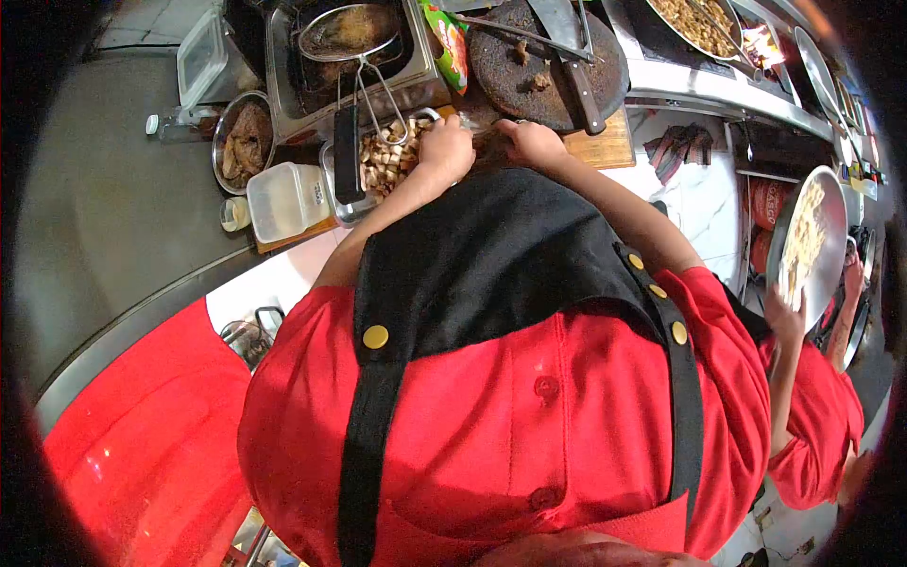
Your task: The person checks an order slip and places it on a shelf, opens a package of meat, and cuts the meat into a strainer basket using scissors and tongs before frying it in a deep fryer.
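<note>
My left hand (447, 146) is at the right side of a tray of pale and brown diced pieces (383, 165), its fingers curled and mostly turned away from me. My right hand (532, 144) is closed near the counter edge, just below the round dark chopping board (496, 71). What either hand holds, if anything, is hidden. A cleaver (583, 94) with a dark handle lies on the board beside small brown scraps (539, 82). Over the tray lies the black handle (348, 156) of a round mesh strainer (350, 33).
A fryer (416, 66) stands behind the tray. To its left are a bowl of browned meat (244, 142) and a clear tub (283, 203). Flames (763, 47) burn at the stove beside a food pan (699, 21). On my right, a co-worker in red holds a large pan (822, 241).
</note>
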`<state>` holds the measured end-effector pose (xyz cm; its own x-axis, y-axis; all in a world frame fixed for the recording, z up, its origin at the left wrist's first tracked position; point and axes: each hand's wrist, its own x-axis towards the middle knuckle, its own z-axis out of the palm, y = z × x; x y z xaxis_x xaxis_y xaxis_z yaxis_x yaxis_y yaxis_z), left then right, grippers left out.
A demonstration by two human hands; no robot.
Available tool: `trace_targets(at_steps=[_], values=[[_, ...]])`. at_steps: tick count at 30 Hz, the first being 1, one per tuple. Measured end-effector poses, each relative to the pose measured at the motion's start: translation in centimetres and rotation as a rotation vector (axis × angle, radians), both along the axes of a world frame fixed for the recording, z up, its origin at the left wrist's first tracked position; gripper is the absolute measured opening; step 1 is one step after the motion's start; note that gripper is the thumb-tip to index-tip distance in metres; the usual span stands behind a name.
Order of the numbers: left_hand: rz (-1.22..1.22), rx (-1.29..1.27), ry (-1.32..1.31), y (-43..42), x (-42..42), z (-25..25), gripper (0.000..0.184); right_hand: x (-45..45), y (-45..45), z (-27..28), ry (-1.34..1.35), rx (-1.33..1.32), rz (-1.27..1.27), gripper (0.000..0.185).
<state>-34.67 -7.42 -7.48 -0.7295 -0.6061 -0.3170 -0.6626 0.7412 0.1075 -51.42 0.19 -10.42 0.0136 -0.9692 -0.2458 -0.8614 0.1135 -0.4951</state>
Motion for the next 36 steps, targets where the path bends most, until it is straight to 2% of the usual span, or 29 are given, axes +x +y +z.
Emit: trace_targets(at_steps=[2, 5, 9, 11, 13, 15, 17, 20, 22, 26, 28, 29, 31, 32, 34, 35, 36], values=[[0.040, 0.016, 0.051, -0.2, 0.2, -0.1, 0.026, 0.0, 0.0, -0.1, -0.018, -0.054, -0.022, 0.023], [0.100, 0.051, 0.172, -0.4, 0.2, 0.1, 0.021, -0.2, -0.1, -0.1, -0.021, -0.197, 0.101, 0.023], [0.236, 0.161, 0.202, -0.9, -0.1, 0.7, 0.018, -0.2, -0.2, -0.3, -0.025, -0.136, 0.212, 0.020], [0.229, 0.194, 0.434, -1.6, 0.6, 0.1, 0.018, -0.1, -0.3, 0.0, -0.009, -0.102, 0.233, 0.019], [0.212, 0.194, 0.464, -1.9, 0.9, -0.3, 0.019, 0.2, -0.4, 1.2, 0.033, 0.012, 0.174, 0.020], [0.196, 0.193, 0.495, -1.8, 0.9, 0.1, 0.020, 0.4, -1.0, 0.5, 0.023, -0.027, 0.176, 0.021], [0.300, 0.205, 0.562, -1.4, 0.5, 0.8, 0.021, 0.7, -1.7, 0.4, 0.011, -0.062, 0.180, 0.021], [0.452, 0.200, 0.617, -0.7, 0.3, 1.9, 0.022, 1.8, -2.8, 0.5, 0.137, 0.072, 0.224, 0.023], [0.455, 0.171, 0.627, -0.6, 0.6, 1.4, 0.022, 2.0, -3.2, 0.4, 0.196, 0.138, 0.320, 0.024], [0.517, 0.181, 0.684, -0.5, 1.2, 1.0, 0.023, 2.2, -2.7, 1.0, 0.178, 0.096, 0.259, 0.025], [0.539, 0.191, 0.717, -0.6, 1.4, 0.8, 0.023, 1.8, -2.5, 2.2, -0.026, -0.022, 0.143, 0.025], [0.558, 0.209, 0.710, -0.5, 1.6, 1.0, 0.023, 1.7, -2.4, 2.1, -0.024, -0.020, 0.143, 0.025], [0.570, 0.227, 0.706, -0.5, 1.7, 1.3, 0.024, 1.5, -2.2, 1.9, -0.239, -0.062, -0.101, 0.022], [0.574, 0.247, 0.727, -0.4, 1.9, 1.3, 0.024, 1.2, -2.1, 1.4, -0.237, -0.063, -0.105, 0.022], [0.574, 0.271, 0.746, -0.3, 1.8, 1.3, 0.024, 0.7, -1.7, 0.2, -0.528, -0.109, -0.197, 0.021], [0.591, 0.283, 0.750, -0.3, 1.7, 1.3, 0.023, 0.5, -1.6, 0.6, -0.528, -0.109, -0.199, 0.021], [0.610, 0.295, 0.753, -0.3, 1.7, 1.2, 0.023, 0.3, -1.6, 0.9, -0.656, -0.051, -0.301, 0.020]])
